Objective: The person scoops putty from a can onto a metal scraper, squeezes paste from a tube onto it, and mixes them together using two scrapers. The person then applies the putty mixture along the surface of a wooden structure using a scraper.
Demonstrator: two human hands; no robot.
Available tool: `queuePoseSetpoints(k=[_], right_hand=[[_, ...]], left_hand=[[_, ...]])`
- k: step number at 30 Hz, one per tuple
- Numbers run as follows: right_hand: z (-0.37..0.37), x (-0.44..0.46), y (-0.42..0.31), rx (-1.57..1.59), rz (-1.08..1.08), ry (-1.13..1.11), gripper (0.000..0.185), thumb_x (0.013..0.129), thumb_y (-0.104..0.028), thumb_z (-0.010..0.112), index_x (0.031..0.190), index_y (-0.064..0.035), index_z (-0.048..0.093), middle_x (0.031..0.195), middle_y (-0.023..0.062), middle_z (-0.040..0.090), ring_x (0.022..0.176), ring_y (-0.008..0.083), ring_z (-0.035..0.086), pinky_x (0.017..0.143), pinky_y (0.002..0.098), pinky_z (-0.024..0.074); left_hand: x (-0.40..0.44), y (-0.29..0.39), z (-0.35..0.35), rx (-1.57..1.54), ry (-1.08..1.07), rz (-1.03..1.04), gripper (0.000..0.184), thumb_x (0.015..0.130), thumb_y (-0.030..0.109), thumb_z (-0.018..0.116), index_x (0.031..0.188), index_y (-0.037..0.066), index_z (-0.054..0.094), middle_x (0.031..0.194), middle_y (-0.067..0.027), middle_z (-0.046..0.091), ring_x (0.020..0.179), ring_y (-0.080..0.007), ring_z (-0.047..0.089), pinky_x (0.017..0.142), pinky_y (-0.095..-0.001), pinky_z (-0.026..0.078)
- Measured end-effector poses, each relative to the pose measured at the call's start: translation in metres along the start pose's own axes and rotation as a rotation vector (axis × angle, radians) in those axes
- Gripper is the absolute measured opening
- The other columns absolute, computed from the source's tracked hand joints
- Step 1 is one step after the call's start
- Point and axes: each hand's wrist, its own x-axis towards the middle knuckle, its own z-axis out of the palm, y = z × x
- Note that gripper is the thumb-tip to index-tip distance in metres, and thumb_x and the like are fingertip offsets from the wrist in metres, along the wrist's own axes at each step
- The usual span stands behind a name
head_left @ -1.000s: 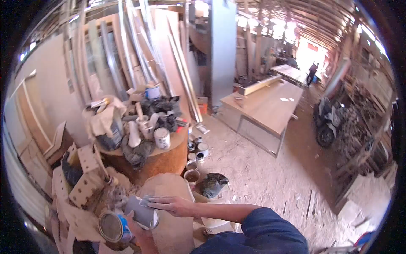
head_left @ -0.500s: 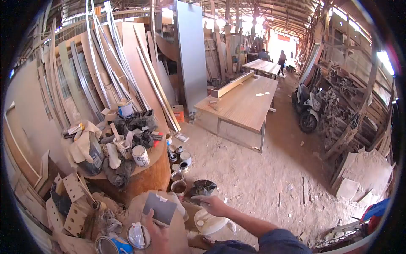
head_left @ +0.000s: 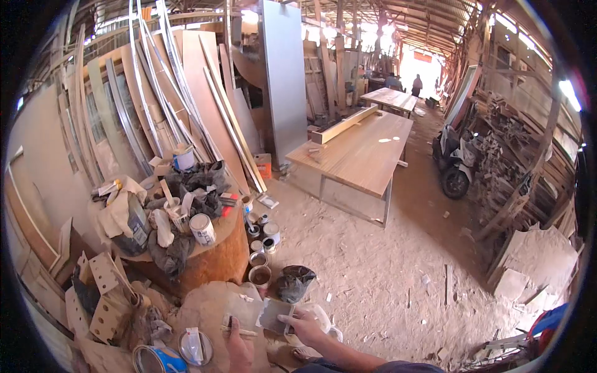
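Note:
My left hand [head_left: 240, 349], at the bottom centre, grips a flat plate [head_left: 242, 309] that looks pale, its outline blending into the brown board [head_left: 202, 304] behind it. My right hand [head_left: 306, 327] pinches a thin dark grey scraper [head_left: 275, 316] with whitish material along its left edge. The scraper lies close to the plate's right side; whether they touch is unclear. Left of my left hand are an open round tin [head_left: 194, 348] with a white-handled item across it and a blue-labelled can [head_left: 158, 359].
A round wooden block [head_left: 217, 252] holds cans, cloths and black plastic. More paint cans [head_left: 260, 275] and a black bag [head_left: 295, 283] are on the floor. A long table [head_left: 357, 152], a motorbike [head_left: 456, 165] and wood scraps stand farther off. A distant person [head_left: 416, 85] is near the bright opening.
My right hand has come down and left towards the plate. The plate in my left hand has tilted and looks paler instead of dark grey.

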Motion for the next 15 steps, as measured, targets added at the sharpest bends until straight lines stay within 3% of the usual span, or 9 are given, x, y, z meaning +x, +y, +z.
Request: queuePoseSetpoints(k=[4, 6, 7, 9, 11, 14, 15], right_hand=[[0.005, 0.015, 0.006, 0.074, -0.027, -0.077, 0.033, 0.089, -0.014, 0.068, 0.116, 0.0032, 0.062, 0.104, 0.0075, 0.067, 0.091, 0.0165, 0.065, 0.08, 0.0316, 0.0535], [0.023, 0.009, -0.016, -0.219, -0.214, -0.015, 0.031, 0.089, -0.017, 0.068, 0.114, 0.0008, 0.063, 0.103, 0.0066, 0.067, 0.091, 0.0161, 0.064, 0.081, 0.032, 0.0528], [0.007, 0.026, -0.005, -0.634, -0.445, -0.025, 0.03, 0.089, -0.017, 0.067, 0.113, -0.0002, 0.063, 0.103, 0.0065, 0.067, 0.092, 0.0164, 0.064, 0.082, 0.0322, 0.0528], [0.028, 0.026, -0.021, -0.141, -0.174, -0.099, 0.026, 0.09, -0.014, 0.066, 0.112, -0.0016, 0.064, 0.104, 0.0068, 0.068, 0.092, 0.0164, 0.064, 0.081, 0.0315, 0.0531], [0.026, 0.039, -0.022, -0.15, -0.137, -0.203, 0.025, 0.089, -0.01, 0.066, 0.113, -0.0033, 0.063, 0.105, 0.0068, 0.067, 0.091, 0.015, 0.063, 0.081, 0.0292, 0.0511], [0.045, 0.036, -0.042, -0.163, -0.151, -0.293, 0.022, 0.09, -0.007, 0.064, 0.11, -0.0002, 0.064, 0.105, 0.0083, 0.067, 0.093, 0.014, 0.062, 0.082, 0.0298, 0.0507], [0.048, 0.035, -0.051, -0.337, -0.257, -0.342, 0.023, 0.09, -0.006, 0.064, 0.111, 0.001, 0.063, 0.105, 0.0081, 0.067, 0.094, 0.0141, 0.062, 0.083, 0.0307, 0.0506]], left_hand=[[-0.008, 0.004, 0.01, 0.081, -0.071, 0.072, 0.039, 0.095, 0.013, 0.058, 0.132, 0.001, 0.05, 0.126, -0.009, 0.057, 0.11, -0.0208, 0.057, 0.096, -0.0349, 0.046], [-0.006, 0.007, 0.014, 0.253, -0.176, 0.047, 0.042, 0.096, 0.014, 0.056, 0.136, 0.001, 0.047, 0.128, -0.009, 0.055, 0.113, -0.0215, 0.056, 0.098, -0.0337, 0.045], [-0.008, 0.018, 0.013, 0.414, -0.214, 0.037, 0.041, 0.097, 0.014, 0.055, 0.135, 0.001, 0.048, 0.126, -0.009, 0.057, 0.112, -0.0207, 0.056, 0.097, -0.0331, 0.044], [-0.02, 0.048, 0.028, 0.795, -0.259, 0.086, 0.039, 0.098, 0.015, 0.052, 0.134, 0.0, 0.05, 0.123, -0.0091, 0.059, 0.11, -0.0189, 0.056, 0.097, -0.0319, 0.044], [-0.027, 0.071, 0.039, 0.929, -0.26, 0.06, 0.038, 0.098, 0.015, 0.05, 0.133, 0.0, 0.052, 0.119, -0.0091, 0.062, 0.107, -0.0172, 0.057, 0.096, -0.0307, 0.043], [-0.033, 0.088, 0.022, 0.852, -0.218, -0.107, 0.036, 0.098, 0.013, 0.049, 0.132, 0.0, 0.052, 0.116, -0.0094, 0.063, 0.105, -0.0176, 0.057, 0.094, -0.0312, 0.044], [-0.038, 0.09, 0.011, 0.972, -0.195, -0.007, 0.034, 0.097, 0.013, 0.05, 0.129, 0.002, 0.055, 0.111, -0.0096, 0.063, 0.099, -0.0185, 0.059, 0.089, -0.0322, 0.045]])
